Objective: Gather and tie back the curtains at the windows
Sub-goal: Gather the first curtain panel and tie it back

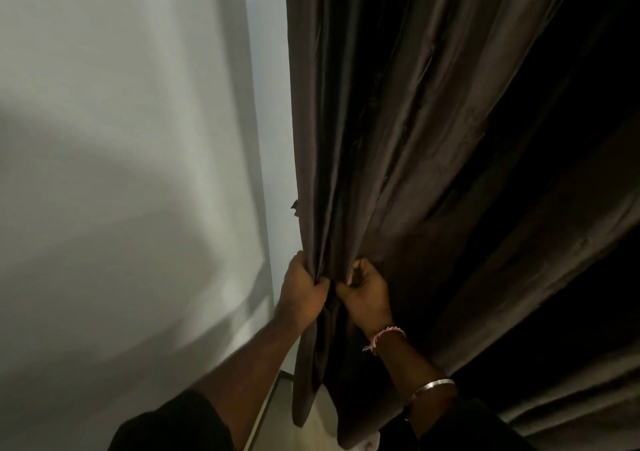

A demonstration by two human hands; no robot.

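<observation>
bunching up the dark brown curtain (398,139) right beside the white wall (121,139), left hand (300,293) and right hand (367,294) both have a tight grip on its folds, knuckles nearly touching.

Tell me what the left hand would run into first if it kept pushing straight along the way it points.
The left hand points up and away, gripping the dark curtain at its left edge. Beyond that fabric, the pale wall probably comes first, though depth is unclear.
</observation>
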